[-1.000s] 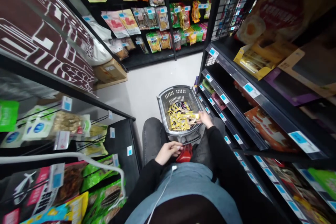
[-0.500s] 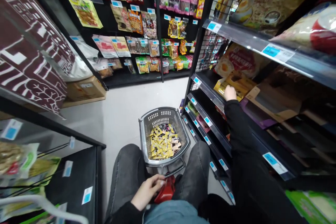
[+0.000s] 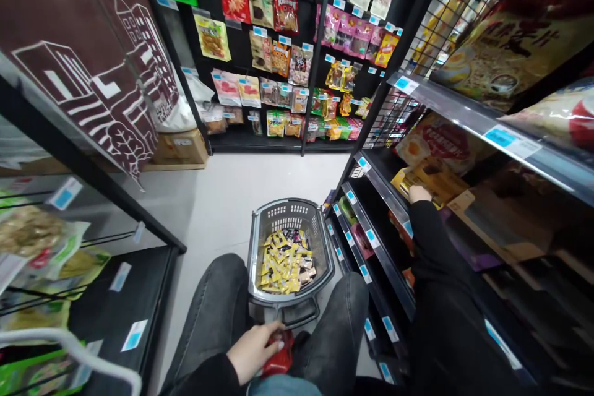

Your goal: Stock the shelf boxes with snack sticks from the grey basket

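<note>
My left hand [image 3: 257,346] rests low between my knees. Its fingers are curled over a red glossy item [image 3: 279,356], whose kind I cannot make out. Out to the right, my right hand [image 3: 419,194] reaches onto a shelf, at the front of an open yellow cardboard box [image 3: 439,178]. My sleeve and the box conceal most of its fingers, so what they hold does not show. On the floor between my knees stands a grey shopping basket [image 3: 254,253]. Many small yellow sachets [image 3: 283,263] lie in it, with some dark and pale ones among them.
Right of the yellow box is a brown open carton [image 3: 505,223]. A shelf edge [image 3: 468,117] with price tags runs above my right arm. Hanging snack bags [image 3: 281,59] fill the back rack. A black rack [image 3: 116,297] with bagged goods flanks my left; a cardboard box [image 3: 180,150] sits beyond it.
My view has shifted, so the back rack shows lower and further right. My right hand stays at the yellow box, with less of it visible. The left hand remains on the red item.
</note>
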The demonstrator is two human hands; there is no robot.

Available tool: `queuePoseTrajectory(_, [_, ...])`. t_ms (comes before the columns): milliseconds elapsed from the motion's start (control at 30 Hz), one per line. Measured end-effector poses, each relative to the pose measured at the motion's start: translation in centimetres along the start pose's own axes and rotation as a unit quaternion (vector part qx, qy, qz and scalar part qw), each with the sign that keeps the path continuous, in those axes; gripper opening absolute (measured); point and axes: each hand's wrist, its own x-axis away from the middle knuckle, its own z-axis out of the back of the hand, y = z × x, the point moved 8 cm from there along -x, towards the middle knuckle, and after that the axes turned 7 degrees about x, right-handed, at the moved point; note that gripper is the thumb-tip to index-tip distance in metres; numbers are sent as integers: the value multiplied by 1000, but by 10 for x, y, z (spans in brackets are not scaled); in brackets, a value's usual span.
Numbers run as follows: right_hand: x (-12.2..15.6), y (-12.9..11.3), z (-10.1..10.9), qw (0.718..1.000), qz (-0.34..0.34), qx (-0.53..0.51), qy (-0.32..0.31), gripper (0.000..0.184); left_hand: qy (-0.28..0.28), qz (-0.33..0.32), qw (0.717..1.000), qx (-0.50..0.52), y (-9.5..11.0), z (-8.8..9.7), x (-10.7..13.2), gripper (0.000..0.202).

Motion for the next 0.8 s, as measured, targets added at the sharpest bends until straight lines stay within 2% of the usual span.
queuePoseTrajectory(67, [3, 6, 12, 998, -55, -16, 40, 29, 1, -10, 1000, 7, 2, -1, 0, 32])
queuePoseTrajectory(133, [13, 19, 38, 980, -134, -63, 135, 34, 5, -27, 999, 27, 4, -1, 1, 32])
queuePoseTrajectory(233, [54, 40, 76, 911, -229, -196, 281, 35, 19, -63, 995, 71, 15, 4, 1, 30])
queuePoseTrajectory(300, [91, 40, 80, 868, -219, -325, 306, 29, 35, -91, 991, 92, 31, 13, 2, 27])
queuePoseTrajectory(333, [111, 34, 76, 842, -183, -411, 298, 26, 48, -104, 988, 99, 41, 20, 2, 26])
queuePoseTrajectory(367, [130, 20, 67, 805, -124, -516, 265, 23, 64, -119, 985, 105, 54, 27, 4, 26])
queuePoseTrajectory(400, [151, -1, 56, 755, -59, -619, 209, 22, 82, -133, 981, 114, 67, 36, 6, 26])
queuePoseTrajectory(433, [176, -20, 45, 737, -25, -654, 170, 21, 105, -148, 975, 132, 82, 44, 9, 26])
queuePoseTrajectory(467, [201, -43, 33, 706, 12, -698, 119, 20, 119, -167, 966, 157, 97, 52, 12, 28])
queuePoseTrajectory(500, [226, -72, 21, 639, 67, -766, 32, 21, 126, -184, 955, 194, 110, 57, 14, 30])
queuePoseTrajectory(567, [278, -121, 5, 511, 126, -843, -112, 23, 117, -197, 922, 312, 129, 63, 15, 38])
queuePoseTrajectory(600, [300, -138, 1, 452, 137, -866, -164, 23, 77, -189, 907, 369, 135, 59, 13, 40])
queuePoseTrajectory(633, [317, -149, -3, 414, 133, -879, -194, 23, 32, -170, 897, 408, 139, 52, 10, 40])
queuePoseTrajectory(700, [339, -158, -11, 378, 108, -896, -208, 21, -37, -138, 882, 448, 143, 39, 8, 40])
queuePoseTrajectory(733, [344, -158, -15, 375, 95, -900, -202, 19, -54, -127, 880, 455, 142, 33, 7, 40])
queuePoseTrajectory(800, [349, -154, -23, 399, 83, -894, -186, 18, -68, -120, 877, 460, 140, 26, 8, 39])
